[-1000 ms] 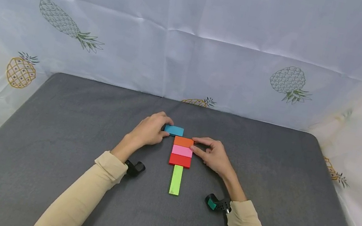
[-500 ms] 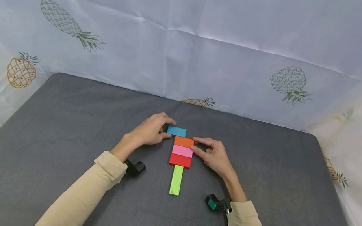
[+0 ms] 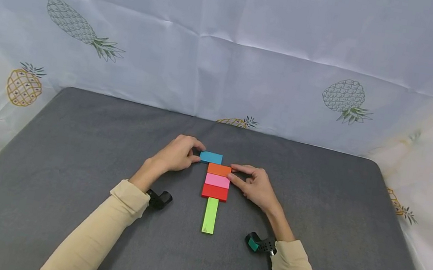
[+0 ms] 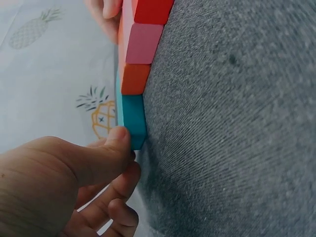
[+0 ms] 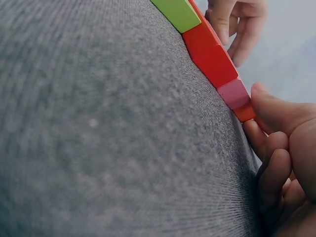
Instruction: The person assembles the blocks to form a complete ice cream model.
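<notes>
Flat coloured blocks lie in a column on the dark grey table. At the far end is a blue block, set a little to the left. My left hand has its thumb and forefinger at the left end of the blue block, the thumb on its near edge in the left wrist view. Nearer come an orange block, a pink block and a red block, side by side. My right hand pinches the right end of the orange block. A green block points lengthwise toward me from the red one.
The grey cloth-covered table ends at a pale curtain printed with pineapples, which also hangs along both sides. A black wrist strap is on the left wrist, and a black and green one on the right.
The blue block has slid slightly right toward the column's line, then stayed there. My left hand has drawn back a little left to the block's end. My right hand has stayed in place.
</notes>
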